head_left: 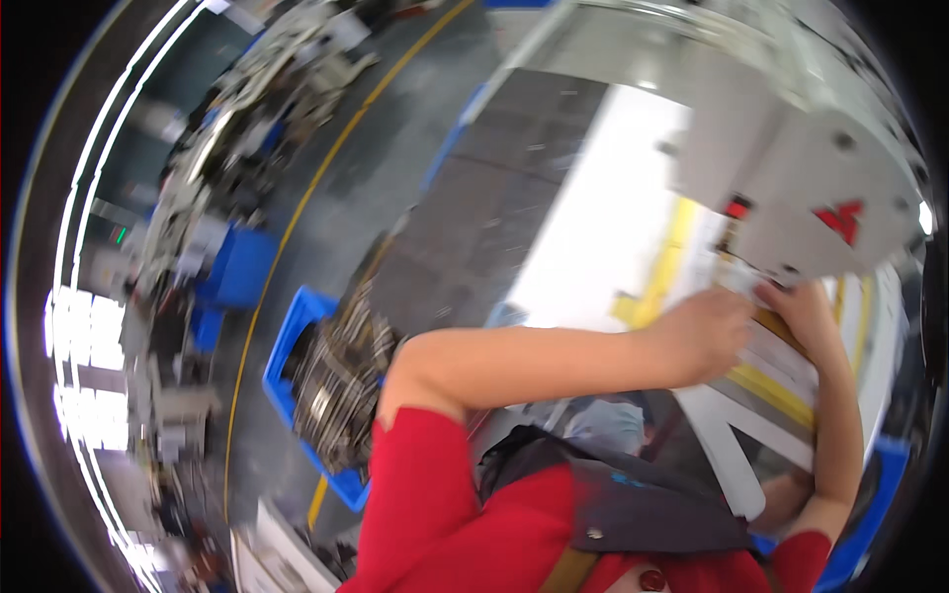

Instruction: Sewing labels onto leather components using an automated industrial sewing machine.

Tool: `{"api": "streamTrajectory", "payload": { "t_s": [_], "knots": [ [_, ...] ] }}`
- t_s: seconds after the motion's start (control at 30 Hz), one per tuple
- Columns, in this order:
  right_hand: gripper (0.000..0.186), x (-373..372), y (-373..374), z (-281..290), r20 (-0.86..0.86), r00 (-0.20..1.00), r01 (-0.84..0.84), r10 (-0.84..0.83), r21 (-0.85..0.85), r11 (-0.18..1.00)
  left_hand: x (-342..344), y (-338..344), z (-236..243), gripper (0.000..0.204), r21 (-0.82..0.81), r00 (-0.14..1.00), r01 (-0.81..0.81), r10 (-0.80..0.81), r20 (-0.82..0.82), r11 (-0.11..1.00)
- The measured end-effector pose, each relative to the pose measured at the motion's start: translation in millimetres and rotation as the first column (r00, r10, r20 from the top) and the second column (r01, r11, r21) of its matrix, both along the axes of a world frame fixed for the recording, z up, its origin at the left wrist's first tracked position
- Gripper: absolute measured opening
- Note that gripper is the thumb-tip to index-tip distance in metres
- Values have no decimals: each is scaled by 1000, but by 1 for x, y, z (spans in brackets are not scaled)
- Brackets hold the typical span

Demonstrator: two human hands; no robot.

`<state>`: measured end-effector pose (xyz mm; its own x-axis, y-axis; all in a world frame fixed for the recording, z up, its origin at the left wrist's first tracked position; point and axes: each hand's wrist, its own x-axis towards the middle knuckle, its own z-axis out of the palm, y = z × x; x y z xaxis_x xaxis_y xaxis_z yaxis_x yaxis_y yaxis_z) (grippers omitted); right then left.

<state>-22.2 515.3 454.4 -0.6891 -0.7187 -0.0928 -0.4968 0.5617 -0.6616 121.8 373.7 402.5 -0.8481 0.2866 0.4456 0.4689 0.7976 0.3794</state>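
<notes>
Both of my hands are close together below the grey head of an industrial sewing machine (840, 188), near its needle area. My left hand (714, 331) is curled closed beside the needle area; what its fingers hold, if anything, is too blurred to name. Just to its right, my right hand (803, 311) has thumb and fingers drawn together under the machine head, and I cannot make out what is between them. Pale work surface with yellow strips (667, 262) lies around and under the hands.
A white panel (598, 212) and a dark grey tabletop (484, 212) extend to the left of the machine. On the floor at left, a blue crate (287, 381) is heaped with dark fabric pieces (341, 395). Another blue container (880, 494) stands at lower right. A yellow floor line (297, 212) runs along the aisle.
</notes>
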Motion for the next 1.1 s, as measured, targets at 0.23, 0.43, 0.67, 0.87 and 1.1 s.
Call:
{"api": "streamTrajectory", "payload": {
  "t_s": [0.23, 0.43, 0.67, 0.87, 1.1],
  "knots": [
    [31, -3, 18, -21, -112, 993, 39, -44, -46, 998, 10, 0, 16, 42, -35, 999, 20, -19, 38, 999],
    [29, -2, 19, -20, -103, 995, 5, -17, -111, 994, 12, -3, 20, 49, -135, 996, -78, 83, 30, 988],
    [30, 0, 23, -1, -141, 990, 27, -16, 71, 997, -2, -5, 29, 58, -193, 998, -15, 26, 55, 981],
    [33, -8, 79, 21, 9, 980, 196, -200, 164, 967, 1, -8, 32, 60, -220, 996, -29, 48, 81, 975],
    [33, -8, 98, 15, -27, 978, 210, -209, 176, 962, -1, -7, 32, 59, -239, 993, -38, 63, 97, 970]
  ]
}}
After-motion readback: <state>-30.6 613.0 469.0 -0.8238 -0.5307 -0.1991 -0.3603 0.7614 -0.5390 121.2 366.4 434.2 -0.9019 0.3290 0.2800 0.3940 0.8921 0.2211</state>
